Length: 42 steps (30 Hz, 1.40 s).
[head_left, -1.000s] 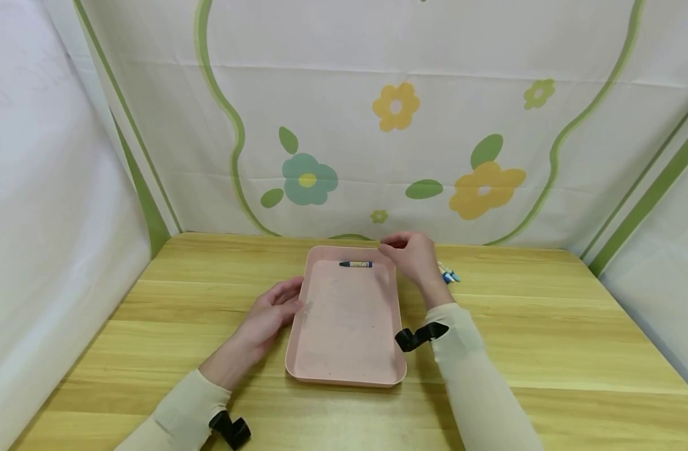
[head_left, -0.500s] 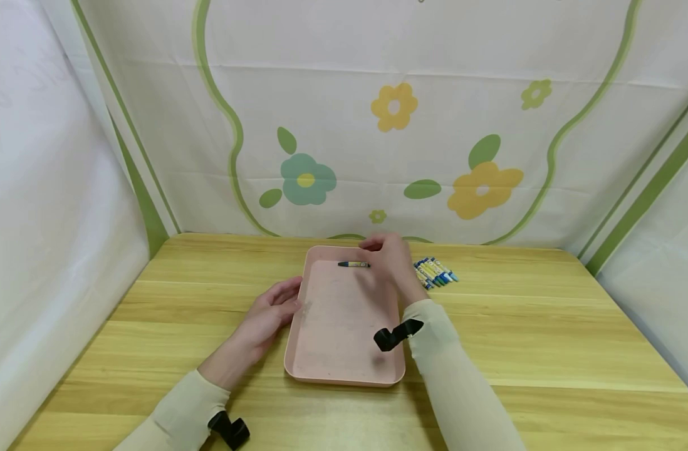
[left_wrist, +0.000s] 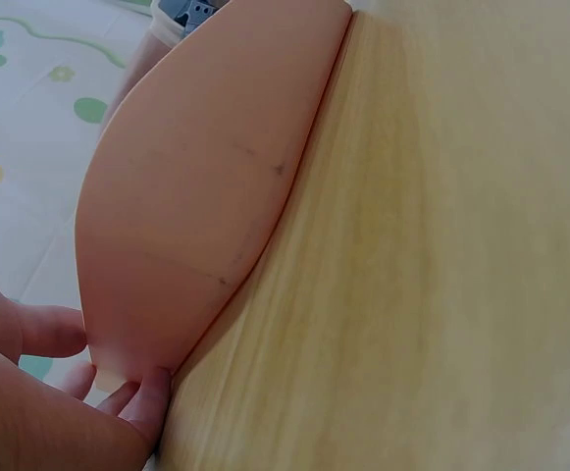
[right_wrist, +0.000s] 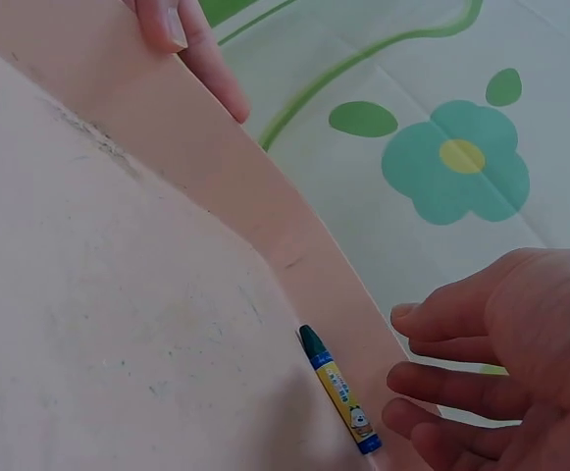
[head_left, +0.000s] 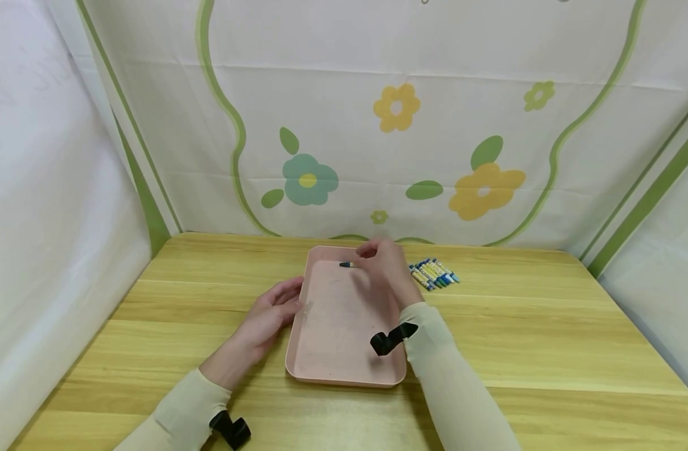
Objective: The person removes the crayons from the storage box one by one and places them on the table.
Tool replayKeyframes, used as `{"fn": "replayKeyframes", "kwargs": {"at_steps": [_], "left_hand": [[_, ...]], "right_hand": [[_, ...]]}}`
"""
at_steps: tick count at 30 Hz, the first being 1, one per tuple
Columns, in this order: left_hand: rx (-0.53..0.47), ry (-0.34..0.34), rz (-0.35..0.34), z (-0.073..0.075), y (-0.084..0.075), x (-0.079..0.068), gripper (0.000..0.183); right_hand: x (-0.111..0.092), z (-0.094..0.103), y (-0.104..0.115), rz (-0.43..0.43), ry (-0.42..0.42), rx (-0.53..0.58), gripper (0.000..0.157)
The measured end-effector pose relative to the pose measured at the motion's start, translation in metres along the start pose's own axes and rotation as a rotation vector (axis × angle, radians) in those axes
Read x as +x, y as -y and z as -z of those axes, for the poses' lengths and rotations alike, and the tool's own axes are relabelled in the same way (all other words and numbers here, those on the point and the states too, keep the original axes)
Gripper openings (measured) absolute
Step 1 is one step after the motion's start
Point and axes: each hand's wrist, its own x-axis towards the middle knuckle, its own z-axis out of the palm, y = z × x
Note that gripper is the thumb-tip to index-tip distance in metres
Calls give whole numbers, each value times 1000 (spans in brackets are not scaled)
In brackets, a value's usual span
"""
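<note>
A pink tray (head_left: 344, 338) lies lengthwise on the wooden table. Near its far end rests a dark green crayon (right_wrist: 341, 397) with a yellow and blue wrapper. My left hand (head_left: 267, 319) holds the tray's left side, thumb at the rim and fingers along the outer wall. Over the tray's far right part hovers my right hand (head_left: 386, 266), covering the crayon's right end in the head view. Its loosely bent fingers are spread a little apart beside the crayon in the right wrist view, with nothing between them.
Several crayons (head_left: 434, 274) lie side by side on the table, just right of the tray's far end. A white cloth with printed flowers (head_left: 310, 180) hangs behind the table (head_left: 547, 351), and more cloth hangs at both sides.
My right hand has moved left from the tray's far right corner to above the crayon. More of the crayon group now shows. The left hand, tray and crayon stay put.
</note>
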Motion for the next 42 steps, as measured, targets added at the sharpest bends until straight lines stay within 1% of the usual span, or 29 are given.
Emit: {"fn": "replayKeyframes", "kwargs": {"at_steps": [4,11,15,20,30,37,42], "left_hand": [[-6,5,-7,-1,0,0,58],[-2,5,-12,-2,1,-1,58],[2,3,-9,-2,1,0,59],[-9,10,-10,-2,0,-1,58],[-16,8,-6,-3,-2,-2,57],[-22,8,-5,-2,0,-1,57],[-18,6,-2,-2,0,-1,58]], "right_hand": [[-1,-1,0,-9,15,-24,26],[-4,-1,0,-42,51,-7,29],[-4,-1,0,-34,57,-33,31],[-2,-2,0,-27,93,-62,30],[3,-5,-2,14,134,-117,23],[5,-5,-2,1,158,-117,21],[8,-9,-4,27,152,-127,18]]}}
